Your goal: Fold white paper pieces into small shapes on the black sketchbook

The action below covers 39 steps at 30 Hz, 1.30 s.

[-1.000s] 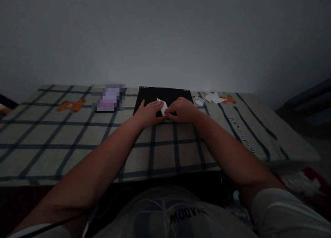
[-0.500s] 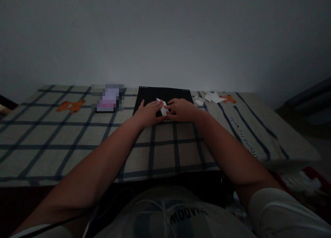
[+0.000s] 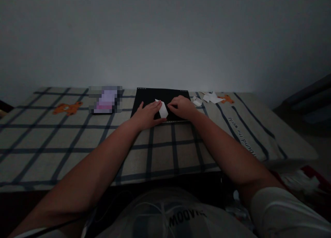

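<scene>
A small folded piece of white paper lies at a slant on a black board that has rows of small holes along its far edge. My left hand rests flat on the left part of the paper, fingers stretched and thumb spread toward the near edge. Just right of the paper, my right hand has its thumb and forefinger tips drawn together and the other fingers curled. Whether anything is between those tips is too small to tell.
A phone, blurred by pixels, lies to the left on the checked tablecloth. Right of the board are a crumpled white paper piece and several white paper scraps. A pale wall rises behind the table.
My right hand's fingertips have come together and drawn slightly off the paper, showing more of its right side. My left hand stays on the paper. The whole view has shifted slightly.
</scene>
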{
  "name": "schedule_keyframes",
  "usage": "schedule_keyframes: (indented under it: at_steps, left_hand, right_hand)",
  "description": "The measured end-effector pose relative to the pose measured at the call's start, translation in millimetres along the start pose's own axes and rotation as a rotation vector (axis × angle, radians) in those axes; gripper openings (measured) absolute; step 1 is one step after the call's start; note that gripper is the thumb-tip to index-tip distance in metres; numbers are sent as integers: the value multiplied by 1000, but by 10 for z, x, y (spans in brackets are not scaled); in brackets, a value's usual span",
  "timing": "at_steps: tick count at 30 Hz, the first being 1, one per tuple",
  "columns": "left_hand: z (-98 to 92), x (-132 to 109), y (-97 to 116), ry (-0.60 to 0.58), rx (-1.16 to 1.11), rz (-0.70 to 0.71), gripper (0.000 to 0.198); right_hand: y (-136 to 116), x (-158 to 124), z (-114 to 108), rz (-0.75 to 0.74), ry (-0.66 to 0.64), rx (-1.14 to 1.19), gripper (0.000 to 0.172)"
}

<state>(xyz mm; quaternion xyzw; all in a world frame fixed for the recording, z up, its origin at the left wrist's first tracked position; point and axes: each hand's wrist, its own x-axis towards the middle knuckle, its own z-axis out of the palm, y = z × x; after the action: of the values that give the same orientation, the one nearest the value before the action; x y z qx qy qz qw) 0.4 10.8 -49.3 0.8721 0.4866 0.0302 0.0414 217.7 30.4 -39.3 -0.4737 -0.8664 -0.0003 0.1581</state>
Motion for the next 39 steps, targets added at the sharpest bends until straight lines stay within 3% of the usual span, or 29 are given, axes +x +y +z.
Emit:
schedule_keyframes:
  at_steps: [7,14,19,23,29,35,39]
  left_hand:
    - [21,1,1,49,-13,41,84]
    - [25,12,10,46,-21,54,83]
    - [23,12,10,41,-21,63,81]
    - [31,11,7,41,-16,78,81]
    - [19,11,20,38,-22,70,81]
    - [37,7,26,53,-58,58,79]
    - [38,26,8,142,-146,59,80]
  right_hand:
    - [17,60,208,79,64,139,30]
    - [-35,87,187,261,108,445,23]
    - [-52,89,191,280,47,544,15]
    - [-24,105,219,316,74,641,15]
    - [1,123,246,289,92,802,29]
    - [-49,111,239,189,25,827,34]
    - [-45,118,237,170,92,831,33]
